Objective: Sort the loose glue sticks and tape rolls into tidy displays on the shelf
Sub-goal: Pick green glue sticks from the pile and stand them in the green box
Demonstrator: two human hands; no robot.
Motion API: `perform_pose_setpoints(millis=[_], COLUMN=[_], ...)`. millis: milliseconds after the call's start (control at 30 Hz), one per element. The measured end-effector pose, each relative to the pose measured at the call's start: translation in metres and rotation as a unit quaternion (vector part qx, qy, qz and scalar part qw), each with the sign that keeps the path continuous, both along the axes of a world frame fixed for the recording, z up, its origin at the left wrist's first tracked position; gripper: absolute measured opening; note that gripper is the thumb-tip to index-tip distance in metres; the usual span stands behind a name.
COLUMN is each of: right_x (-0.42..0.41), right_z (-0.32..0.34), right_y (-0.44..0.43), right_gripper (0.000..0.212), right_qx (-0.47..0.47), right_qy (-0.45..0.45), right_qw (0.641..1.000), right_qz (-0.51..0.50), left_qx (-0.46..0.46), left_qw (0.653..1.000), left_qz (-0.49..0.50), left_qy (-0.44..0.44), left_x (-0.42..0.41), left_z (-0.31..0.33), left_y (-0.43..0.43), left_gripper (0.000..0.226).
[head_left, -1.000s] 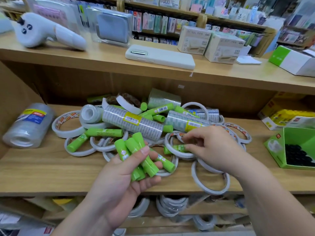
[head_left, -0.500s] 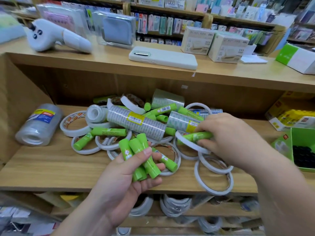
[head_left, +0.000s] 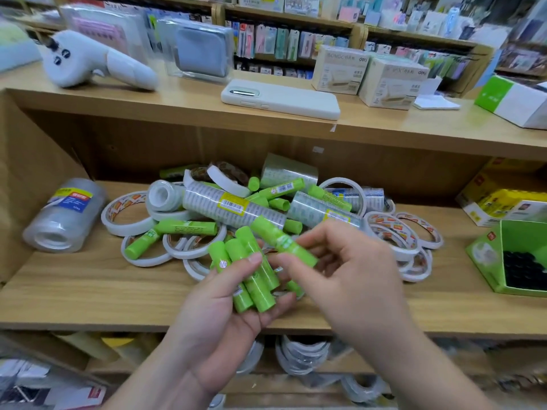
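Observation:
A jumbled pile of white tape rolls (head_left: 127, 216), wrapped tape packs (head_left: 231, 207) and green glue sticks (head_left: 186, 227) covers the middle of the wooden shelf (head_left: 88, 294). My left hand (head_left: 219, 309) is palm up in front of the pile, its thumb clamping a bundle of three green glue sticks (head_left: 251, 276). My right hand (head_left: 349, 270) pinches one more green glue stick (head_left: 284, 241) by its lower end. That stick lies across the top of the bundle, touching it or just above it.
A clear-wrapped tape stack (head_left: 63, 214) lies at the shelf's left end. A green display box (head_left: 485, 255) with black items and a yellow box (head_left: 503, 202) stand at the right. The upper shelf holds a white phone (head_left: 281, 99), a white controller (head_left: 97, 65) and cardboard boxes (head_left: 393, 82).
My right hand lifted a glue stick out of the pile and carried it left to the bundle in my left hand. The left hand kept its grip on the bundle.

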State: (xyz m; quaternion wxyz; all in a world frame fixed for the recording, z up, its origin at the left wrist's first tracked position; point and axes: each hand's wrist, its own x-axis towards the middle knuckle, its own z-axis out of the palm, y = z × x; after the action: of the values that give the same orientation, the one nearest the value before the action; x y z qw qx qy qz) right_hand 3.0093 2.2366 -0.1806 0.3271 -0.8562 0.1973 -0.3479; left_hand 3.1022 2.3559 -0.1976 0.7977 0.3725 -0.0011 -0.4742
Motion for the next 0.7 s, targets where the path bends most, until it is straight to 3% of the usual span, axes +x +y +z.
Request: perform_pose_setpoints(millis=[100,200,333,400,500,700], right_x=[0.005,0.007,0.005,0.004,0.006,0.01], right_z=[-0.018,-0.025,-0.02,-0.017,-0.021,-0.017], right_y=[0.009,0.01,-0.009,-0.024,-0.036,-0.036], right_gripper=[0.018,0.016,0.023,0.033,0.057,0.05], right_qx=[-0.028,-0.057,-0.082,-0.125,-0.224,-0.26], right_qy=[-0.001,0.003,0.035,0.116,0.284,0.311], right_qw=[1.0,0.997,0.994,0.984,0.929,0.906], right_qz=[-0.009,0.048,0.061,0.047,0.077,0.117], left_qx=[-0.012,-0.003,0.029,0.037,0.04,0.04], left_qw=[1.0,1.0,0.999,0.998,0.997,0.997], left_qz=[0.01,0.018,0.041,0.055,0.064,0.063], left_qy=[0.018,0.021,0.017,0.011,-0.003,-0.018], left_x=[-0.002,-0.001,0.004,0.006,0.01,0.014], left_z=[-0.002,-0.004,-0.005,-0.005,-0.005,-0.009], left_y=[0.0,0.003,0.009,0.013,0.019,0.029], left_gripper=[0.034,0.02,0.039,0.047,0.042,0.043])
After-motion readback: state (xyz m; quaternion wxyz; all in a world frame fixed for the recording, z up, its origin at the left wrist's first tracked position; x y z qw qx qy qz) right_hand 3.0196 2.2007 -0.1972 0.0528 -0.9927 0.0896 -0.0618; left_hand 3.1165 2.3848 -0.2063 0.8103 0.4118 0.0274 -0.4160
